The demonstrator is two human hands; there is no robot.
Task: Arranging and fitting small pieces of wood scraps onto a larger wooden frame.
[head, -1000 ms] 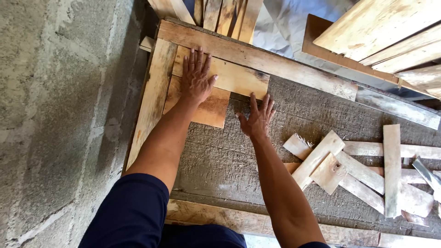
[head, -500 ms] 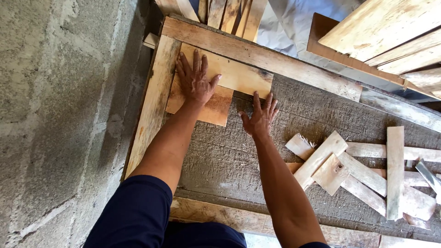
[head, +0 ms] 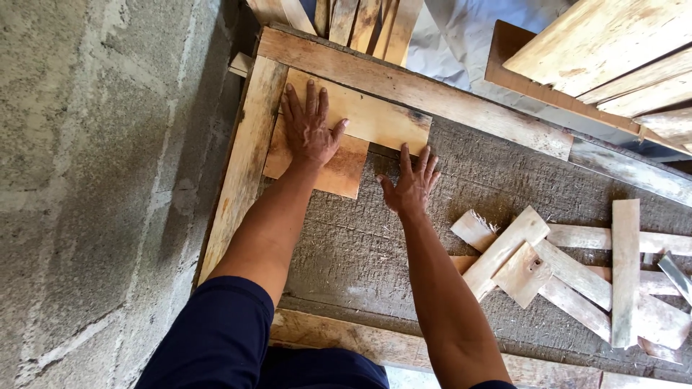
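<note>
Soft, even daylight fills the scene, bright without harshness. The pale planks (head: 620, 50) at the upper right are the brightest area, close to washed out. Only faint shadows lie under the left hand (head: 310, 130) and right hand (head: 412, 184), and a darker strip runs along the concrete wall (head: 94, 180). Focus is sharp throughout; wood grain reads clearly. Straight edges bow slightly toward the corners.
</note>
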